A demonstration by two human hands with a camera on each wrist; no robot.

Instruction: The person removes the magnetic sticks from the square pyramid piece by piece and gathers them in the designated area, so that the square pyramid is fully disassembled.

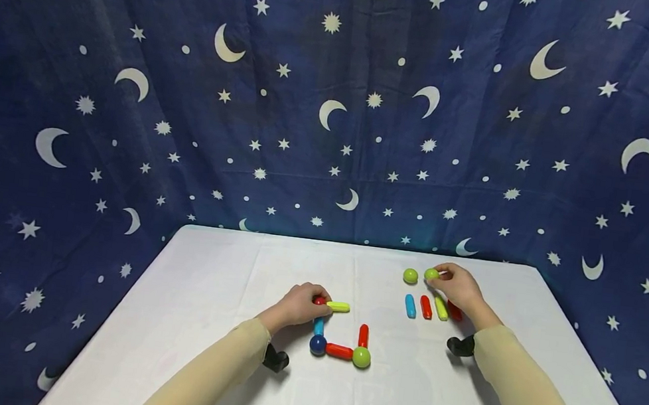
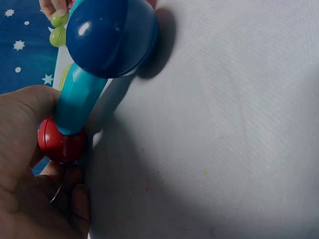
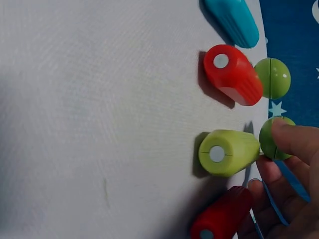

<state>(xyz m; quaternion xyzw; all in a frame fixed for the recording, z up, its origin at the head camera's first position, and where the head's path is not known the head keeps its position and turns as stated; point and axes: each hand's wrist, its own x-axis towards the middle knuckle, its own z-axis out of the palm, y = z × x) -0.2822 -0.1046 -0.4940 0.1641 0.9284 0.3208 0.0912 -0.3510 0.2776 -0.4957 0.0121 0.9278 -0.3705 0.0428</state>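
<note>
Sleeves (image 1: 208, 371), red ball (image 2: 61, 146), yellow rod (image 1: 339, 307) pointing right

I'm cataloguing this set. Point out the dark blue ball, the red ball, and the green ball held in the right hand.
Dark blue ball (image 1: 317, 345): head view, middle of its surface.
Red ball (image 2: 62, 149): left wrist view, its exposed face.
Held green ball (image 3: 267, 140): right wrist view, its uncovered side.

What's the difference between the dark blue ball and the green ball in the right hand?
Colour: the dark blue ball is deep navy, while the held green ball is bright lime.
Handling: no hand touches the dark blue ball; the right hand pinches the held green ball.
Contact: the dark blue ball meets a red stick; the held green ball is away from that stick.
Both are round.
</note>
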